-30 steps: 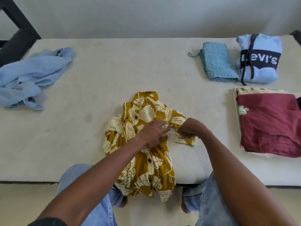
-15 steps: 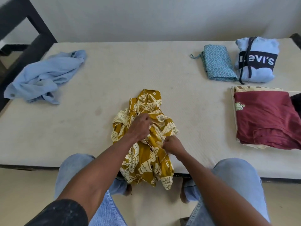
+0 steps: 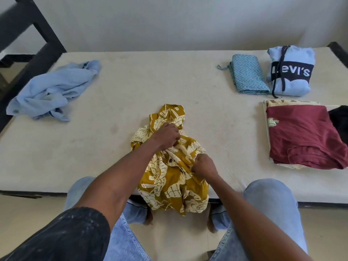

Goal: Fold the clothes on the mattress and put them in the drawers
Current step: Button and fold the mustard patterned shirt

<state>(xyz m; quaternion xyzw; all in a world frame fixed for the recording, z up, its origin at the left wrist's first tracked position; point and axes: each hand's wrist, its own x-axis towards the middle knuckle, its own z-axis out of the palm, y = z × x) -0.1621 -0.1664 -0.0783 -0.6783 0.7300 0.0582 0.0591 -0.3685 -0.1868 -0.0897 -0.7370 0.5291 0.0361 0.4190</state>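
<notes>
A mustard-yellow shirt with a cream leaf print point(image 3: 169, 181) lies bunched at the near edge of the cream mattress point(image 3: 131, 95), its lower part hanging over the edge. My left hand point(image 3: 166, 135) grips a gathered fold near the shirt's upper part. My right hand point(image 3: 202, 163) is a fist clenched on the cloth at the shirt's right side, a little nearer to me. A crumpled light blue shirt point(image 3: 54, 91) lies unfolded at the far left of the mattress.
Folded clothes sit at the right: a teal zigzag cloth point(image 3: 247, 77), a light blue Levi's hoodie point(image 3: 291, 72), and a maroon shirt point(image 3: 305, 136) on a cream garment. A dark bed frame point(image 3: 37, 46) stands at the left. My knees in jeans are below the mattress edge.
Both hands have pulled the yellow shirt's spread sleeve inward into a tighter bundle. My right hand moved down and toward me, now fisted on the cloth.
</notes>
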